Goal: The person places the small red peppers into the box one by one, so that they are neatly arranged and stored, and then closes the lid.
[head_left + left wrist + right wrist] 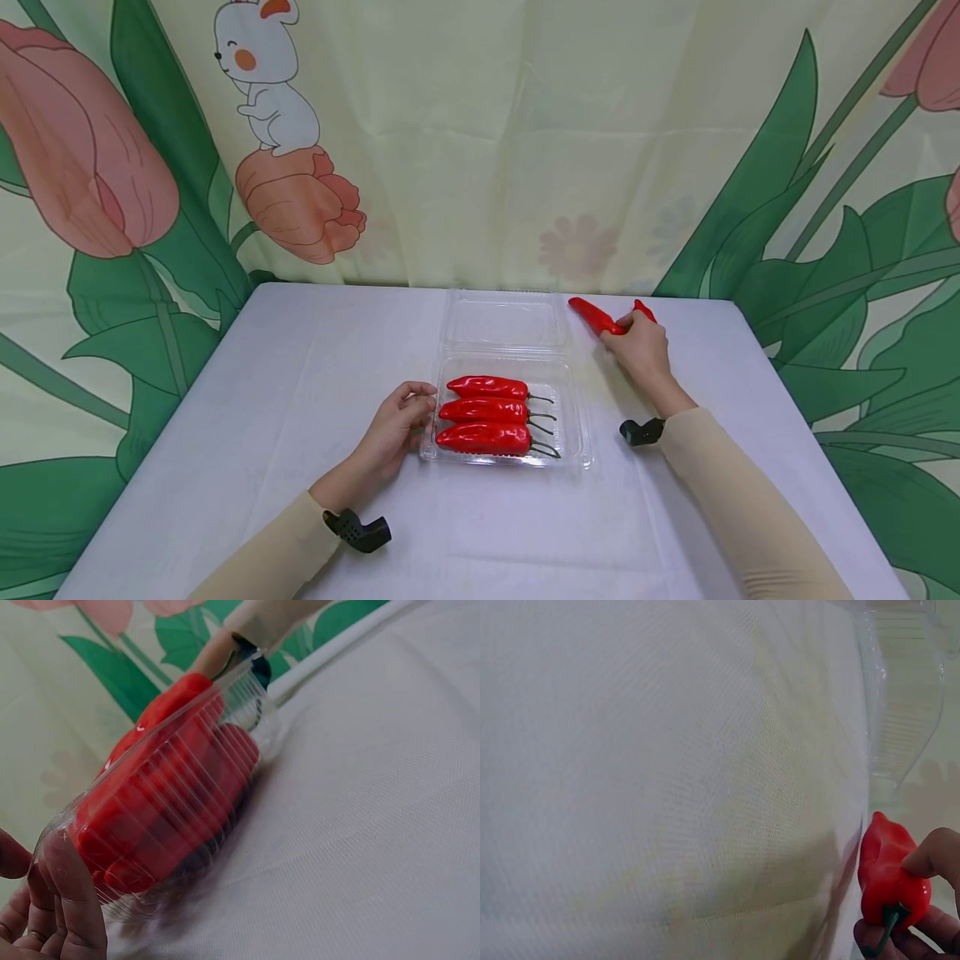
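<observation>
A clear plastic clamshell box (577,417) stands with its lid (506,321) folded back. Three long red chili peppers (483,411) with green stems lie side by side in it, stems toward the right. My left hand (397,425) is at the box's left side, pinching its rim between thumb and fingers in the left wrist view. Beyond the box on the right, my right hand (641,350) grips another red chili pepper (892,870) by its stem end, its tip pointing left. A further red piece (643,310) shows just behind that hand, mostly hidden.
A white cloth covers the table (315,358). Its far edge meets a hanging curtain (465,167) printed with tulips, leaves and a rabbit. Black camera mounts (358,531) sit on both wrists.
</observation>
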`<state>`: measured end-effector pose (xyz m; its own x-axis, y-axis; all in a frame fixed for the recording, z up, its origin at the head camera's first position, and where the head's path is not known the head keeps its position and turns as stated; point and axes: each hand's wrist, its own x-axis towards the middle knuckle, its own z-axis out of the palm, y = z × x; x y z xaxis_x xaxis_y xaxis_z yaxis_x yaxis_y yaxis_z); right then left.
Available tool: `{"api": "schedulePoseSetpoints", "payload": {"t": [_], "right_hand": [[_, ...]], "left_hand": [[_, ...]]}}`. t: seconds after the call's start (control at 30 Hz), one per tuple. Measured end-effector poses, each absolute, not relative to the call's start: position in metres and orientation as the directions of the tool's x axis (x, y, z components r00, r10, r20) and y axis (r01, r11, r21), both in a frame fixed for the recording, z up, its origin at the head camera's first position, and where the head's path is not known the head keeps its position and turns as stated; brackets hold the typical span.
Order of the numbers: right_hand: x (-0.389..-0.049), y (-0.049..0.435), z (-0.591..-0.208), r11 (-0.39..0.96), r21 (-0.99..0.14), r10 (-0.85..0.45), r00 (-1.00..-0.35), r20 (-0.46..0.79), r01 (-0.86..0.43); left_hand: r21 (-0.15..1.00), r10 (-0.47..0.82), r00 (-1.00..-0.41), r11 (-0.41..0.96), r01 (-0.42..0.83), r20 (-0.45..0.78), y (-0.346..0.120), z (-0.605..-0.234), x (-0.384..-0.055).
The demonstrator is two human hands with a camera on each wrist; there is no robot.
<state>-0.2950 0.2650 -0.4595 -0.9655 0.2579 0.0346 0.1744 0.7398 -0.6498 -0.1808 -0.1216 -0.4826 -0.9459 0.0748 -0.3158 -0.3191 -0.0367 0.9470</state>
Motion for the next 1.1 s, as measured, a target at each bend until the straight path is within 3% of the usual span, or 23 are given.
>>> {"api": "schedulePoseSetpoints", "payload": {"t": [0.43,1.1], "right_hand": [[-0.288,0.265,-0.450,0.699,-0.696,0.293,-0.953,0.074,0.161],[-0.271,0.238,-0.427,0.661,-0.751,0.232,-0.953,0.195,0.007]], "left_hand": [[0.948,0.078,-0.947,-0.035,-0.316,-0.313,-0.122,-0.484,-0.182],[0.949,0.081,-0.947,-0.029,-0.315,-0.311,-0.122,-0.485,-0.182]]}}
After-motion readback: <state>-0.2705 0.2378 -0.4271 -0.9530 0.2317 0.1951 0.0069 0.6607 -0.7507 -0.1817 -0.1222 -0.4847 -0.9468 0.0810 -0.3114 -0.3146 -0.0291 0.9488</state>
